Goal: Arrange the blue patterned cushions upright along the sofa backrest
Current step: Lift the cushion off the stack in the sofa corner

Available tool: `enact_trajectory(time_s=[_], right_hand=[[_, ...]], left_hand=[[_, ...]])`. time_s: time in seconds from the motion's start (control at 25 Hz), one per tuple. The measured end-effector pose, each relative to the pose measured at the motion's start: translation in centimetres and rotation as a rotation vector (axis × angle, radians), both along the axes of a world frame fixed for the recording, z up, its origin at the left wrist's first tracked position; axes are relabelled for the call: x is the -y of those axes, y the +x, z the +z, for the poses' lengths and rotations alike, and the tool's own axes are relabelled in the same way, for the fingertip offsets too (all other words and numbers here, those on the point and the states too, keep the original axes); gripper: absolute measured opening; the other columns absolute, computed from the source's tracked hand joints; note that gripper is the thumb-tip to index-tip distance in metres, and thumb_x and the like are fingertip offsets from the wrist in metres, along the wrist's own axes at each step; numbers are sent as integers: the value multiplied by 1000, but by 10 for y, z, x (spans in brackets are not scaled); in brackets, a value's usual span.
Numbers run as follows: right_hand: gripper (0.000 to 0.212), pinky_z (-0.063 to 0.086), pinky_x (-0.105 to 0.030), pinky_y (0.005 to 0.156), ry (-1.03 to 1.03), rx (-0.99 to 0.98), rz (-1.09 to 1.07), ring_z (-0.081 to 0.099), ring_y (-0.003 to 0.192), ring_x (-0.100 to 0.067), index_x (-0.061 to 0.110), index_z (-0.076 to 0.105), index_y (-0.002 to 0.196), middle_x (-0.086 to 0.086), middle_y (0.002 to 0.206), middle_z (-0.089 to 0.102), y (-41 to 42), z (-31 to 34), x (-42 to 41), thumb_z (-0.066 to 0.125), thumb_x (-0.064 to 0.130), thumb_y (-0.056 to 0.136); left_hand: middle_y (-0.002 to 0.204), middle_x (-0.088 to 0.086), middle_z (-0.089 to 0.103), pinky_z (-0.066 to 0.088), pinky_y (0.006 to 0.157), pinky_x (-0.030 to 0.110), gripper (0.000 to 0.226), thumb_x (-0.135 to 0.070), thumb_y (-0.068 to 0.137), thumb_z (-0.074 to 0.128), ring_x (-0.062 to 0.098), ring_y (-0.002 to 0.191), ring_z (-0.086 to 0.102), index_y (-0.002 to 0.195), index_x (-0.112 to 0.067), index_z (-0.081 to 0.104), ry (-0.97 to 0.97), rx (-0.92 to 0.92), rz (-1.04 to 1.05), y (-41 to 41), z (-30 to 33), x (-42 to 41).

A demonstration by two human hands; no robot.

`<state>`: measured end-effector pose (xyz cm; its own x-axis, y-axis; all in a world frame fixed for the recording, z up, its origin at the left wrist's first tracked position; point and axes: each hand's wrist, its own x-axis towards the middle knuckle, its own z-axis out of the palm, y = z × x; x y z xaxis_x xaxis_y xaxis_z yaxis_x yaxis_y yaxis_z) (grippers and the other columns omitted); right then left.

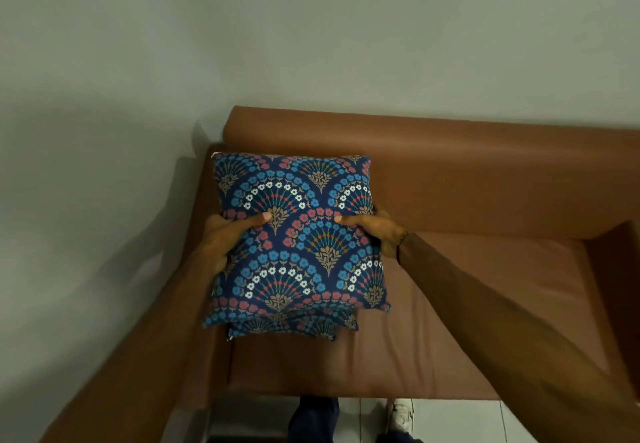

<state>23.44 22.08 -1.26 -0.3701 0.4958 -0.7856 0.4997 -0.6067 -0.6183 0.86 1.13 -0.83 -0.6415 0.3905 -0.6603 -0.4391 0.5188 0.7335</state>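
A blue patterned cushion with fan-shaped flower motifs is held above the left end of the brown sofa's seat. My left hand grips its left edge, thumb on the front face. My right hand grips its right edge the same way. Below it, the edges of more blue patterned cushions lie flat on the seat, mostly hidden by the held one. The sofa backrest runs behind, with nothing leaning on it.
The brown sofa seat stretches to the right, with armrests on the left and right. A grey wall stands behind. My legs and a white shoe are on the tiled floor below.
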Motion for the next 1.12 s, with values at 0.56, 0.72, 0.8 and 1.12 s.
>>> enact_trajectory(time_s=[0.56, 0.72, 0.8, 1.12], right_hand=[[100, 53, -57, 108, 282, 23, -181, 59, 136, -37, 11, 40, 152, -15, 149, 61, 358, 14, -234, 91, -13, 70], [108, 49, -56, 114, 311, 80, -228, 57, 137, -31, 13, 39, 154, -12, 150, 59, 481, -26, -310, 93, -14, 64], [111, 49, -56, 114, 332, 94, -245, 57, 137, -30, 13, 41, 154, -10, 149, 60, 531, -51, -344, 95, -14, 60], [112, 44, -50, 120, 410, 160, -193, 51, 140, -23, 16, 38, 158, -6, 155, 55, 633, -144, -419, 95, -6, 65]], left_hand=[[140, -2, 61, 52, 112, 45, 98, -1, 64, 97, 19, 129, 60, 142, -26, 43, 268, -169, -426, 339, -16, -271], [136, -5, 56, 55, 93, 10, 99, -2, 67, 96, 8, 118, 60, 150, -12, 42, 274, -221, -462, 463, -63, -356], [136, -4, 56, 51, 81, 0, 97, 1, 70, 94, 4, 116, 60, 151, -9, 41, 287, -191, -474, 516, -89, -391], [138, 4, 62, 56, 83, 5, 93, -3, 73, 93, 16, 120, 64, 151, -6, 43, 230, -194, -448, 618, -190, -467]])
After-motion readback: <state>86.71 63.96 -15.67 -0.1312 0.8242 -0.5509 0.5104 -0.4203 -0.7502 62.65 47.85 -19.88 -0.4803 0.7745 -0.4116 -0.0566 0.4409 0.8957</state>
